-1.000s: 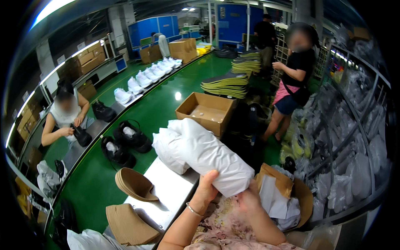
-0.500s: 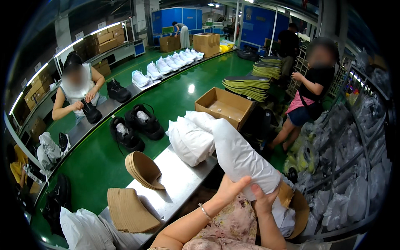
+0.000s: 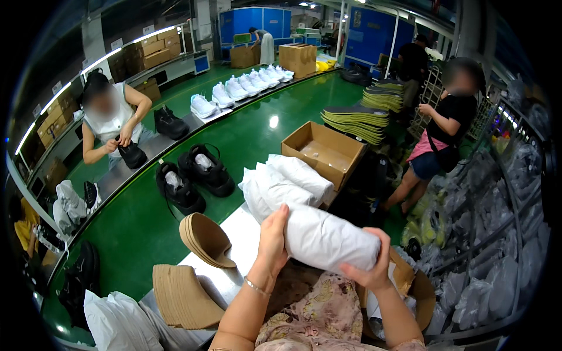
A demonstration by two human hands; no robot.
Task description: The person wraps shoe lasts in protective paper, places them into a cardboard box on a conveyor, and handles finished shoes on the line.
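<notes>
A plump roll wrapped in white paper (image 3: 329,238) is held level in front of me, its contents hidden. At its left end my left hand (image 3: 274,238) grips it, thumb up along the side. My right hand (image 3: 372,262) is closed round the other end, the thumb pressing from below. Just beyond it, more white paper-wrapped bundles (image 3: 270,186) rest on a metal bench (image 3: 239,221). Left of my left hand, curved brown cardboard inserts stand in a nested stack (image 3: 202,237), with a second stack (image 3: 181,295) nearer to me.
Black shoes (image 3: 206,169) sit on the green line (image 3: 246,137), near an open cardboard box (image 3: 322,153). Stacked yellow-green insoles (image 3: 356,123) and white sneakers (image 3: 237,88) are farther off. A person (image 3: 111,111) across handles a black shoe; another (image 3: 451,117) stands at right beside racks (image 3: 497,257).
The roll has come down from a tilted pose to a level one, apart from the bundles behind. My left hand has shifted left to its other end.
</notes>
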